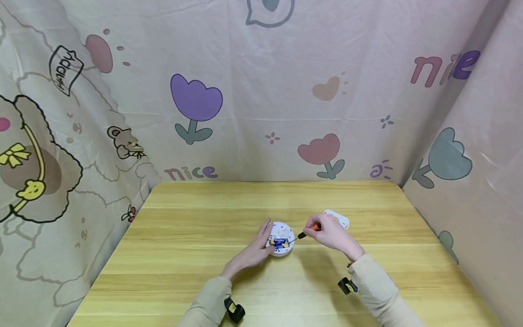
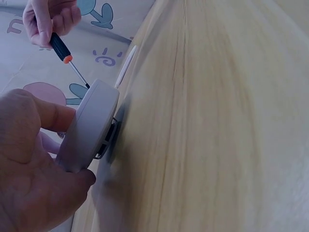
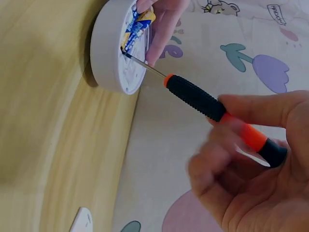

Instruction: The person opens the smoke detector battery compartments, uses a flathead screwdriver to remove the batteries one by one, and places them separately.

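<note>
A round white device (image 3: 107,48) with an open battery compartment sits on the table, its compartment side up. Blue-and-yellow batteries (image 3: 138,30) lie inside it. My left hand (image 1: 254,249) grips the device's rim from the left, thumb at the near side and fingers at the far side. From the right, my right hand (image 1: 330,232) holds a black-and-orange screwdriver (image 3: 195,96) by its handle. The screwdriver's tip reaches into the compartment by the end of a battery; whether it touches the battery, I cannot tell.
A flat white plate (image 1: 343,221) lies beyond my right hand, which partly hides it. The wooden table (image 1: 196,218) ends at a printed curtain (image 1: 253,91) at the back and sides. Black camera mounts (image 1: 234,311) hang at both wrists.
</note>
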{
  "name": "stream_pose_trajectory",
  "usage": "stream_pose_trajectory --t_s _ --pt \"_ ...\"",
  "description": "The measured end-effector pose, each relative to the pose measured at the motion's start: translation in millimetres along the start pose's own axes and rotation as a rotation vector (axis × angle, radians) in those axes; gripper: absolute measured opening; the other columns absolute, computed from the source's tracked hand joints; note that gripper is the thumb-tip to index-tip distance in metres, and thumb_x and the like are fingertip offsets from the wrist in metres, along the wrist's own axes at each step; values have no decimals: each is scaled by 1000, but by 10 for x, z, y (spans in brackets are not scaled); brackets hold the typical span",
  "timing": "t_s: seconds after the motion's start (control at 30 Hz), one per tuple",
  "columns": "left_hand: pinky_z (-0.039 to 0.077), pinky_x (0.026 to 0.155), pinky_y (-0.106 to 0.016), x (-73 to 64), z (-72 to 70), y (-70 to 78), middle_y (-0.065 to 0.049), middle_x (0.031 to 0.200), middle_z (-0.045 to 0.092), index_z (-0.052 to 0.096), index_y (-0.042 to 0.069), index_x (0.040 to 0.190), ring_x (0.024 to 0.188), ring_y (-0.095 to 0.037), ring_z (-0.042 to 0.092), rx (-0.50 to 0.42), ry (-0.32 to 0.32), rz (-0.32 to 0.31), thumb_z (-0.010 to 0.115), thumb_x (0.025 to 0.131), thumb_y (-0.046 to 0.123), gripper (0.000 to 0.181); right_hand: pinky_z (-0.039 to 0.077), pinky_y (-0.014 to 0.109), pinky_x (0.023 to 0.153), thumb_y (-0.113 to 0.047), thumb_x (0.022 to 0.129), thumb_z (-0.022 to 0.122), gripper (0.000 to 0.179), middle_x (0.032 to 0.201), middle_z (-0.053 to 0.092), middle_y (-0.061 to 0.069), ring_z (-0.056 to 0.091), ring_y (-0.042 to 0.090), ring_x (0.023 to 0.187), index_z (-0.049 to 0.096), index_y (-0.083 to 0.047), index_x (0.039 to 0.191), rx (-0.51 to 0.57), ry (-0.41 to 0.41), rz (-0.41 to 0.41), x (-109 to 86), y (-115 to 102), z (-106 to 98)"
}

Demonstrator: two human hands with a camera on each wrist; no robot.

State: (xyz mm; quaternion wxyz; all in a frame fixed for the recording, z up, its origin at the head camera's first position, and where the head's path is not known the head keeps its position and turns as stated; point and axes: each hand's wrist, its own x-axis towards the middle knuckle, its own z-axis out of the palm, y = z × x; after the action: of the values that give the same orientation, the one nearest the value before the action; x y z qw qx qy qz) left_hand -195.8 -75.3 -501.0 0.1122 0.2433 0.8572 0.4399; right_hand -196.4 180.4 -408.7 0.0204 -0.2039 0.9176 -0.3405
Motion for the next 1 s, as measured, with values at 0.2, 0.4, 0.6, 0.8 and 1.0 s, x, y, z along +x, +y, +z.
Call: stream_pose_trajectory --t_s 0.2,0.4,0.6,0.8,1.0 --pt "9 128 -60 -9 5 9 -22 169 -6 7 -7 158 157 -41 1 -6 -8 -10 51 97 12 77 44 17 58 -9 83 79 12 73 67 -6 56 4 65 68 -14 81 -52 9 -6 -12 -14 -2" --pt "9 127 -60 -16 3 15 -23 169 -6 7 -8 158 157 -42 1 -2 -7 -7 51 96 10 78 45 16 59 -7 84 77 11 76 68 -4 56 4 66 68 -13 82 -27 4 -17 -17 16 8" --pt "9 128 -59 -20 5 -1 -22 169 -6 7 -7 158 157 -41 1 1 -10 -12 50 97 11 77 50 16 62 -4 82 77 10 81 71 2 60 6 71 68 -9 84 25 7 -16 -18 66 12" --pt "9 128 -60 -21 2 -3 -23 169 -7 7 -8 158 157 -42 1 -9 -7 -8 50 96 12 78 51 16 63 -1 81 70 10 83 69 3 59 4 73 67 -7 89 63 6 -35 -33 113 4" --pt "9 128 -59 -16 -1 -8 -23 169 -8 7 -8 158 157 -41 0 -16 -7 -8 50 97 13 78 53 17 65 -2 82 74 9 88 70 7 57 3 74 72 -6 90 96 6 -58 -47 185 -51"
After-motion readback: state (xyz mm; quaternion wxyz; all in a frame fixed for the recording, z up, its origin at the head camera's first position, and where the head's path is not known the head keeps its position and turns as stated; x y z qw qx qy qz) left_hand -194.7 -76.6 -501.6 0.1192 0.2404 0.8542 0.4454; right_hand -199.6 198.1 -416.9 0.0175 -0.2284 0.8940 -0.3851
